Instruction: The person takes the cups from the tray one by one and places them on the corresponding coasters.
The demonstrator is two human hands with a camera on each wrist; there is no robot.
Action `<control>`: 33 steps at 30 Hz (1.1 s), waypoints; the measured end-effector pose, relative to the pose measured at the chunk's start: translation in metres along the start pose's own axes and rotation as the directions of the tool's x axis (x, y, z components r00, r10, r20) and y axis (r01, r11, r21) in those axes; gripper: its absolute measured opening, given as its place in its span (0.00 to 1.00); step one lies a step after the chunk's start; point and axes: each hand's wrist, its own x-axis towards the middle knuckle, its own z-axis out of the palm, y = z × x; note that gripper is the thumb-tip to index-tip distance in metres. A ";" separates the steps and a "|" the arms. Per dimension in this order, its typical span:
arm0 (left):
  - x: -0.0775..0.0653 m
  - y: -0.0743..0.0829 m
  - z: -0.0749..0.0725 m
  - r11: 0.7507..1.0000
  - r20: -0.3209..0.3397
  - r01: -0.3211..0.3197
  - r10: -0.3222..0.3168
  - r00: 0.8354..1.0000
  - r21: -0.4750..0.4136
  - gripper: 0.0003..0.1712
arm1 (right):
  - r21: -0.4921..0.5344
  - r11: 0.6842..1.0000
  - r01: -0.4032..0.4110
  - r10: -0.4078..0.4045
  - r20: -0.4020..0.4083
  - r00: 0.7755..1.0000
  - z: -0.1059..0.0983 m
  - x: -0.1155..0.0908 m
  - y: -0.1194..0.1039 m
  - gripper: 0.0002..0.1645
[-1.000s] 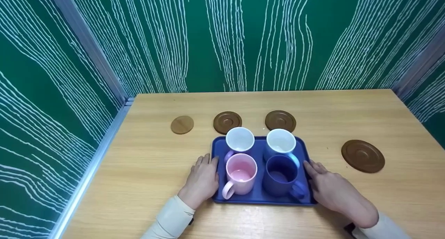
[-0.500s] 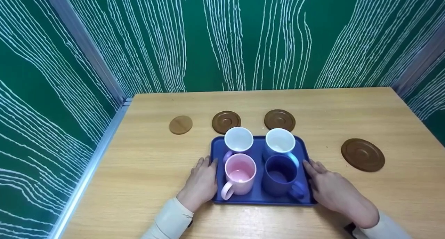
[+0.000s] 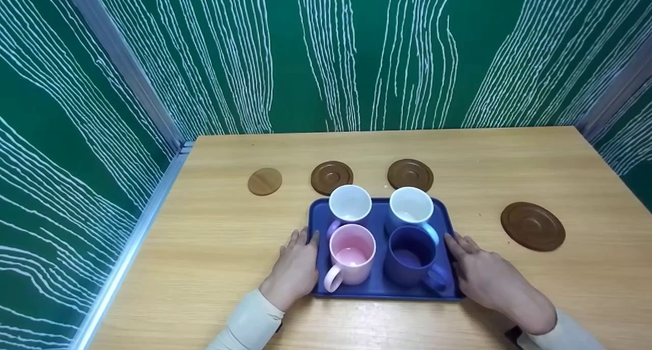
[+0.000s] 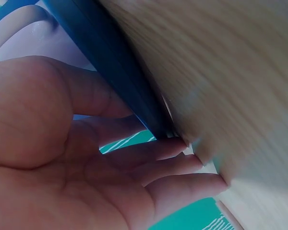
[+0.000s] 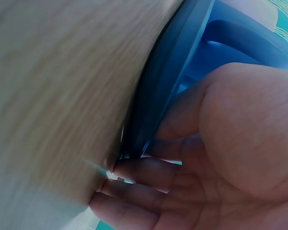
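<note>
A blue tray [image 3: 377, 285] lies on the table, bearing a pink mug [image 3: 352, 253] and a dark blue mug [image 3: 411, 258] in front. Behind them stand a white-lined mug with a lilac handle [image 3: 350, 204] and a white-lined mug with a light blue handle [image 3: 411, 206]. My left hand [image 3: 293, 269] holds the tray's left edge. On the opposite edge is my right hand [image 3: 486, 276]. In both wrist views the thumb lies over the rim, and the outer fingertips [image 4: 216, 181] [image 5: 103, 201] reach the tabletop beside the tray's underside.
Two brown round saucers [image 3: 332, 177] [image 3: 410, 173] lie just beyond the tray's far edge. A larger brown saucer [image 3: 533, 226] is off to the right, and a lighter wooden disc [image 3: 265, 181] to the left. Green panels with white lines [image 3: 377, 59] stand behind the table [image 3: 214, 227].
Both hands stay at the tray's edges, and the tray and mugs keep their places. Only the head view shifts very slightly.
</note>
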 end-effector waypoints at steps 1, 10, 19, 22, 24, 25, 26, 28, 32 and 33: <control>0.000 0.000 0.000 1.000 -0.001 -0.001 0.001 1.000 0.001 0.34 | 0.000 1.000 -0.002 0.002 0.003 1.000 0.000 0.000 0.000 0.35; 0.001 0.001 0.001 1.000 -0.006 -0.006 0.006 1.000 0.021 0.32 | -0.001 1.000 -0.008 0.008 0.008 1.000 0.000 -0.001 0.000 0.35; 0.002 -0.002 0.002 0.999 0.008 0.005 -0.005 1.000 0.034 0.33 | -0.018 1.000 0.008 -0.008 0.005 1.000 0.000 0.000 0.000 0.36; 0.002 -0.002 0.002 0.999 0.004 -0.009 0.008 1.000 0.052 0.35 | -0.021 1.000 0.006 -0.006 0.012 1.000 0.000 0.000 0.000 0.36; 0.002 -0.002 0.001 0.998 -0.007 -0.020 0.020 1.000 0.057 0.34 | -0.021 1.000 0.006 -0.006 0.012 1.000 0.000 -0.001 0.000 0.37; 0.002 -0.001 0.001 0.998 -0.012 -0.024 0.025 1.000 0.056 0.33 | -0.021 1.000 0.005 -0.005 0.012 1.000 -0.001 -0.001 0.000 0.38; 0.002 -0.001 0.001 0.998 -0.018 -0.028 0.029 0.999 0.056 0.32 | -0.021 1.000 0.005 -0.005 0.012 1.000 -0.001 -0.001 0.000 0.38; 0.002 -0.001 0.001 0.998 -0.023 -0.029 0.031 0.999 0.054 0.31 | -0.021 1.000 0.006 -0.006 0.015 1.000 -0.001 -0.001 0.000 0.39; 0.002 -0.002 0.001 0.999 -0.014 -0.016 0.017 1.000 0.043 0.31 | -0.020 1.000 -0.001 0.001 0.034 0.999 -0.001 0.000 0.000 0.39; 0.002 -0.002 0.002 0.999 -0.008 -0.010 0.011 1.000 0.037 0.31 | -0.020 1.000 -0.002 0.003 0.038 0.999 0.000 0.000 0.000 0.39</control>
